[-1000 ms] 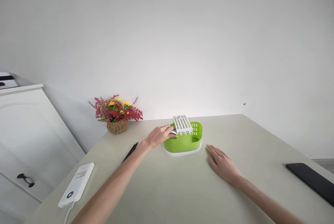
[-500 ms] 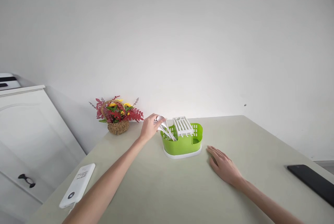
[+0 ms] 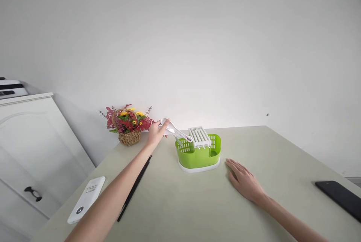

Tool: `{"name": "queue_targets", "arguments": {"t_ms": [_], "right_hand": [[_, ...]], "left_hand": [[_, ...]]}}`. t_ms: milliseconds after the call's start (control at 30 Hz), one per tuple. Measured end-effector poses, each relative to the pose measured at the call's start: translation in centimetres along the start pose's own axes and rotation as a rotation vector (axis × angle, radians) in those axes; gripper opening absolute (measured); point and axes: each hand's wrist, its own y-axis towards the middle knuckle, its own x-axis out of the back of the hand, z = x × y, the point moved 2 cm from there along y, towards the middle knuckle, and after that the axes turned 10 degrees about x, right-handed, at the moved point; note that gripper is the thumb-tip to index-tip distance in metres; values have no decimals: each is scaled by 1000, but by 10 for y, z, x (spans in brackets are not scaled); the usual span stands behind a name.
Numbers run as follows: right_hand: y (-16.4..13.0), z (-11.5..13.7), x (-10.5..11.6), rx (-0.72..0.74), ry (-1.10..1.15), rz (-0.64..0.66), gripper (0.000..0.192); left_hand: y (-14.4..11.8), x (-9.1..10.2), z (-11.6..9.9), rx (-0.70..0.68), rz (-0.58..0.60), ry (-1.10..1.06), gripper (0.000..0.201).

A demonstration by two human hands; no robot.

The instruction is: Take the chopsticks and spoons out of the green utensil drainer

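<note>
The left hand (image 3: 155,132) clamps white spoons (image 3: 176,132) above a green caddy (image 3: 198,152). The right hand (image 3: 244,182) lies flat and empty on the tabletop (image 3: 197,204). Lifting them clear likely needs a firm grip.

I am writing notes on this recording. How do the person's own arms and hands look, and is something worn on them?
Both forearms are bare right to the picture's lower edge: no sleeves show. The left hand and the right hand wear no gloves, and no watch, bracelet or ring is visible. The arms look slender. Nails are too small to judge.
</note>
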Motion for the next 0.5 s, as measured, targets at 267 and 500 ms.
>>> {"name": "queue_targets", "arguments": {"t_ms": [267,500], "right_hand": [[0,1,1,4,-9,10,58],[0,-1,-1,11,-9,10,57]], "left_hand": [[5,-4,4,112,2,-192,59],[7,1,-8,136,-39,-337,60]]}}
